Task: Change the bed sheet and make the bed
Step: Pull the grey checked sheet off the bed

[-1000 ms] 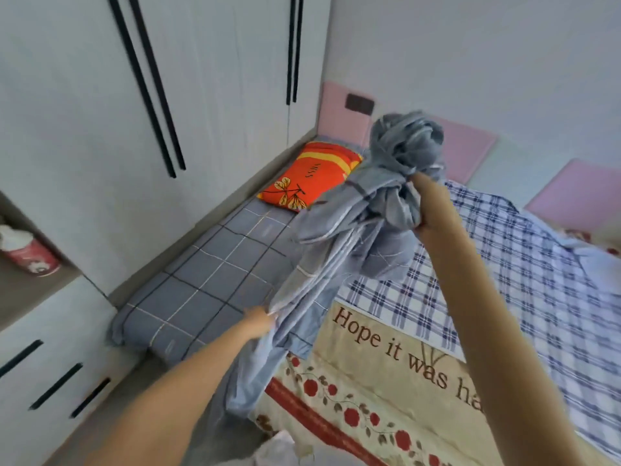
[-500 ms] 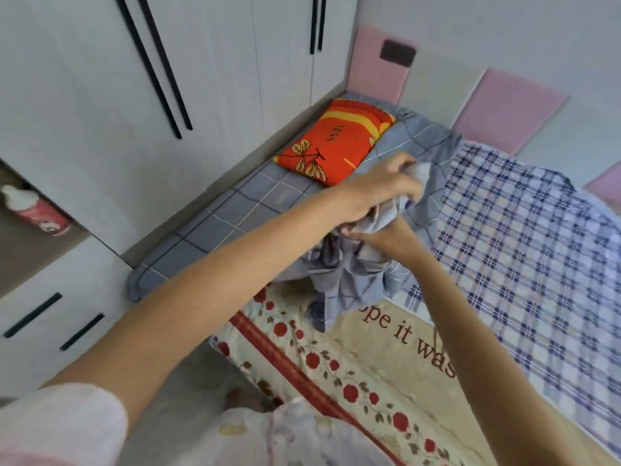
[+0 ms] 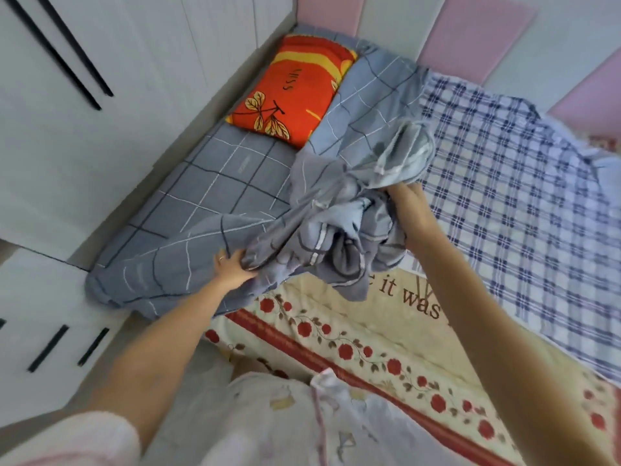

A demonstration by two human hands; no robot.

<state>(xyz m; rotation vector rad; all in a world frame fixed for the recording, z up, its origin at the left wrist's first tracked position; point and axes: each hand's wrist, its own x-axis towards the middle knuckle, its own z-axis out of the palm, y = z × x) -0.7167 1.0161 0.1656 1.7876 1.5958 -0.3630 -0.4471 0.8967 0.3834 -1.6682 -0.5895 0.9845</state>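
Hands now spread apart, left hand (image 3: 235, 266) and right hand (image 3: 406, 200) both clutching bunched grey sheet (image 3: 331, 232)

sheet (image 3: 215, 183) grey grid | pillow (image 3: 295, 92) orange-red, yellow leaves | cover (image 3: 504, 183) blue-white plaid

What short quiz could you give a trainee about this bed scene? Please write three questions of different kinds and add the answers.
1. True or false: the orange pillow lies on the floor.
2. What does the left hand grip? A) the grey checked sheet B) the pillow C) a wardrobe handle
3. What colour are the flowers printed on the cream quilt?
Key: 1. False; it lies on the grey checked sheet. 2. A; the right hand holds the same bunched sheet. 3. Red.
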